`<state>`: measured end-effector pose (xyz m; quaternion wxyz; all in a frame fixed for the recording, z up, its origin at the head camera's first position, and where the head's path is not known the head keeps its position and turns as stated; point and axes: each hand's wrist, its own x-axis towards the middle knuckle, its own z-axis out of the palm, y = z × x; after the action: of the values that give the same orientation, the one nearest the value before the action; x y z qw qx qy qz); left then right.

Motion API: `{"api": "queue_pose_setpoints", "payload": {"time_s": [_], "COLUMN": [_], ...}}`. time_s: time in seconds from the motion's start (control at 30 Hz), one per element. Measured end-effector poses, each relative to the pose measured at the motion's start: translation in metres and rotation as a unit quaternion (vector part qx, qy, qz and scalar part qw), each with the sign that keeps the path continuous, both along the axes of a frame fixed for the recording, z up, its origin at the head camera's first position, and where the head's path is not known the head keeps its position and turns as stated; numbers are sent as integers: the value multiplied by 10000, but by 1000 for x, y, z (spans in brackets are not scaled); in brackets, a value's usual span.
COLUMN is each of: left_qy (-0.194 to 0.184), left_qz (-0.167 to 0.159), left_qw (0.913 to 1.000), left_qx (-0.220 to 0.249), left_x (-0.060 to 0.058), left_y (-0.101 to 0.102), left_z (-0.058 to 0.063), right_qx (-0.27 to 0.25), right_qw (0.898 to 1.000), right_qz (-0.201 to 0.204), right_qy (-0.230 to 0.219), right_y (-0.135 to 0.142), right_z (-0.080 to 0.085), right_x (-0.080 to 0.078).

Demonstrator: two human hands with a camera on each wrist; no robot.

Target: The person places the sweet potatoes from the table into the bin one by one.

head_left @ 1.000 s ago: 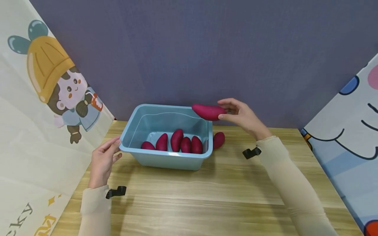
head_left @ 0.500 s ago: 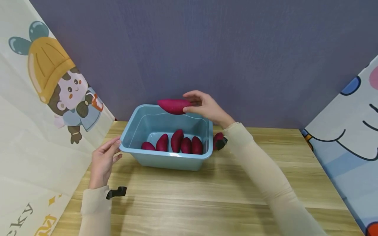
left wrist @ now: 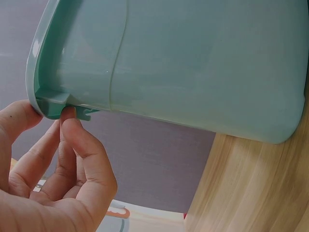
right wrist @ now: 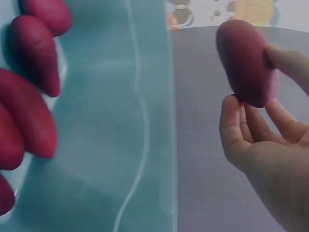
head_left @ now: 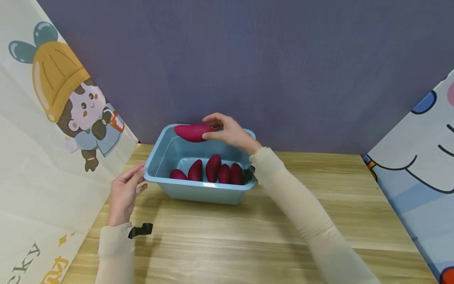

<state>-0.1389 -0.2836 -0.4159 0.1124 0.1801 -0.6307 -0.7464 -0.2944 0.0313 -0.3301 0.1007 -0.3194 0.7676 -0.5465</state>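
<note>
A purple-red sweet potato (head_left: 192, 133) is pinched between the thumb and fingers of my right hand (head_left: 228, 132), above the back part of a light-blue plastic bin (head_left: 202, 194). The right wrist view shows the same sweet potato (right wrist: 246, 63) held at one end. My left hand (head_left: 122, 193) pinches the bin's left front rim corner; in the left wrist view, thumb and fingers (left wrist: 87, 145) grip the rim (left wrist: 36, 63). Several more sweet potatoes (head_left: 213, 168) lie in a row along the bin's front inside.
The bin stands on a wood-grain table (head_left: 213, 240), close to a dark blue-grey back wall (head_left: 283, 71). Cartoon-printed panels flank it, a white one (head_left: 28, 165) at left and a blue-white one (head_left: 418, 189) at right. The right sleeve (head_left: 298, 201) crosses over the bin's right end.
My right hand has carried the sweet potato leftward from the bin's right rim to above its back left part. The sweet potato beside the bin is now hidden. The left hand stays on the rim.
</note>
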Motion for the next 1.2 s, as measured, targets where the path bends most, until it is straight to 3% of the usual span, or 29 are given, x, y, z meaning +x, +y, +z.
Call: {"api": "queue_pose_setpoints", "payload": {"time_s": [0.33,0.83,1.0,1.2], "left_qy": [1,33,11,32], "left_qz": [6,4,4,-18], "left_qw": [10000,10000,10000,10000], "left_qx": [13,5,2,62], "left_x": [-1,-2,-1,-2], "left_y": [3,3,3,2], "left_z": [0,1,1,2], "right_qx": [665,557,407,-24], "right_qw": [9977,9984,9991,9993], "right_qz": [-25,-21,-60,-35], "right_qy": [-102,-119,96,364], "right_y": [-7,-9,-7,7], "right_z": [-26,-22,-8,29], "right_x": [0,-1,2,15]}}
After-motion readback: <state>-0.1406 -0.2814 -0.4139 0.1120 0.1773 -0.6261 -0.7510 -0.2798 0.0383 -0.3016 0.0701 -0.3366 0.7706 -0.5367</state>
